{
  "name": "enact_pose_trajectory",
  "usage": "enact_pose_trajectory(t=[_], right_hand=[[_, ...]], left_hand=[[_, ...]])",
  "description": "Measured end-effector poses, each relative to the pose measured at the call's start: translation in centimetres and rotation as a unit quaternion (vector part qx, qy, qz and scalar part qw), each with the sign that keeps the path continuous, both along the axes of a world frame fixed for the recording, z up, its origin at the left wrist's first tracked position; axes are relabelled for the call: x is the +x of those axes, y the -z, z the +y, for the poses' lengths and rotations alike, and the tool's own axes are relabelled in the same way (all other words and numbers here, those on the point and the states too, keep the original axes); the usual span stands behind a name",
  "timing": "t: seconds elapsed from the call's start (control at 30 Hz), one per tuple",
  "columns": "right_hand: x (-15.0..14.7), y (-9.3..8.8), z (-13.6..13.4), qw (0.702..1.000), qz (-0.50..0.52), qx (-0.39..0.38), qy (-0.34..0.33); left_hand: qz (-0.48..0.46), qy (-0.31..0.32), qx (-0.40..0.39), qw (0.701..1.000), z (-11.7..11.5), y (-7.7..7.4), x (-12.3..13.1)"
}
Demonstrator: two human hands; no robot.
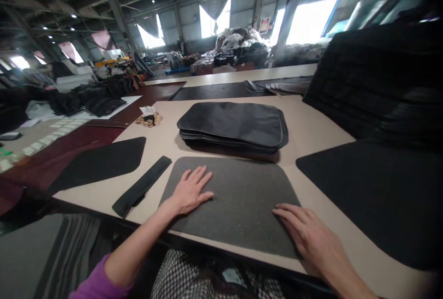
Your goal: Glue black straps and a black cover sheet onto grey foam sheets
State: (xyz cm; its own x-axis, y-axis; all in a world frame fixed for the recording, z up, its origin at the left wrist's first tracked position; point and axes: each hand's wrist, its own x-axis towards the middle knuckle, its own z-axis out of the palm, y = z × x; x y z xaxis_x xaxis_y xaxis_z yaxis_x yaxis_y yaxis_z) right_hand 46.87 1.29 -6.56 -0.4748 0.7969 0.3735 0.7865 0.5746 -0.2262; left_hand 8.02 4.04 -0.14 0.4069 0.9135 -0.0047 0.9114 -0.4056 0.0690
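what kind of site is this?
Likely a factory cutting or sewing floor: both hands, left hand and right hand, press a grey felt panel on a long worktable, behind it a stack of black panels.

One view only — a camera worn on the person's head, looking forward and down over the near edge of the surface [318, 128]. It sits close above the grey panel [238, 202] at that edge, and beyond the panel the view opens wide into the hall.
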Motion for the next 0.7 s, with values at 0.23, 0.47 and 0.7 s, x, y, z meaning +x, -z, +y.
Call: enact_pose_trajectory(t=[0.23,0.47,0.7], right_hand=[[-1.1,-2.0,-1.2,0.996,0.081,-0.035,0.022],[-0.2,-3.9,-2.5,0.963,0.239,-0.003,0.122],[10.5,-4.0,-6.0,0.746,0.432,0.171,0.478]], left_hand=[[0.067,-0.101,0.078,0.990,0.2,2.9,-2.8],[0.045,-0.062,0.132,0.988,0.9,4.7,-4.3],[-0.048,-0.050,0.172,0.983,1.0,4.7,-5.3]])
